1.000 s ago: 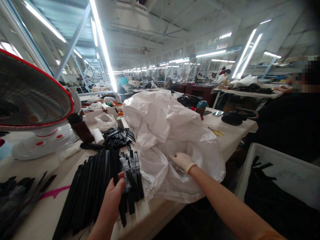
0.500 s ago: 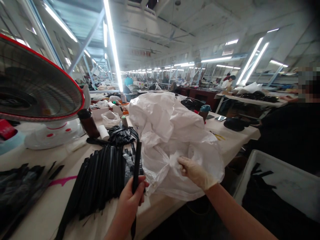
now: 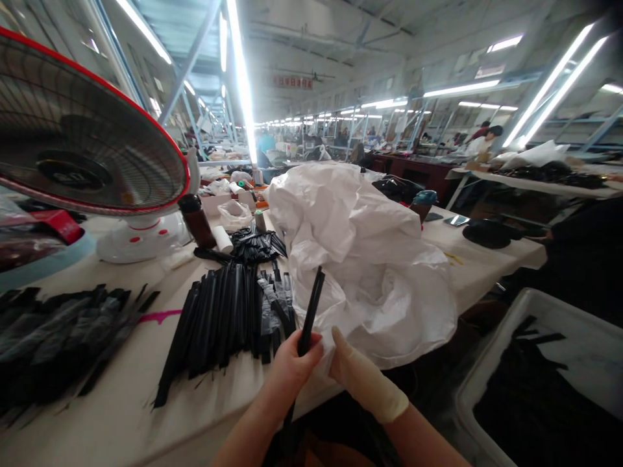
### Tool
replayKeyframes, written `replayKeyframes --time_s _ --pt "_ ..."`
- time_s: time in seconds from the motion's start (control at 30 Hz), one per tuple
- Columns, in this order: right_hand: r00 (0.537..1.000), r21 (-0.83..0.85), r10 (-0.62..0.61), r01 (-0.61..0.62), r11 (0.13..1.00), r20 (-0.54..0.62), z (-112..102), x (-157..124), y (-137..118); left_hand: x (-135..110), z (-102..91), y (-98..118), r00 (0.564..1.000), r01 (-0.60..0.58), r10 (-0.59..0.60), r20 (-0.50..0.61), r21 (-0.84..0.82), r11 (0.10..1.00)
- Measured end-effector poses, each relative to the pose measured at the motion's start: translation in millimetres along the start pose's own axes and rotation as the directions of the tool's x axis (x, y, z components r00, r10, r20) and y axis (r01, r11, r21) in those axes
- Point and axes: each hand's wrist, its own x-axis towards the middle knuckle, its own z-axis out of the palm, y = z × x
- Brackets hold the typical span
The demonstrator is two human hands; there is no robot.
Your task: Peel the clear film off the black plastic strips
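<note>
My left hand is closed around a long black strip that points up and away over the table edge. My right hand, in a pale glove, sits just right of it with its fingers curled toward the strip's lower part; whether it grips the strip I cannot tell. Just left of my hands a pile of similar black strips lies on the white table. Behind my hands rises a big crumpled white plastic bag.
A red-rimmed fan stands at the back left, with a dark bottle beside it. More black strips lie at far left. A grey bin with black pieces is at lower right. Other people work at tables behind.
My left hand lifted one black strip out of the pile and brought it to the table edge. My right hand left the white bag and came in beside the strip.
</note>
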Motion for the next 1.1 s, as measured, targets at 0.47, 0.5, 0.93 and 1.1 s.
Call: replayKeyframes --time_s 0.47,0.5,0.93,1.1 --pt "0.986 0.35 0.134 -0.092 0.932 -0.098 26 -3 -7 -16 -27.1 23 0.985 -0.15 0.172 -0.03 0.354 0.923" --pt "0.984 0.324 0.138 -0.096 0.941 -0.109 26 -2 -5 -17 -26.8 23 0.984 -0.153 0.177 -0.028 0.38 0.912" --pt "0.954 0.206 0.128 -0.072 0.976 -0.271 7 7 -1 -24 -36.7 29 0.959 -0.185 0.23 -0.163 0.248 0.951" --pt "0.967 0.229 0.115 -0.062 0.971 -0.225 14 2 -10 -26 -24.3 18 0.976 0.202 -0.198 0.091 -0.046 0.978"
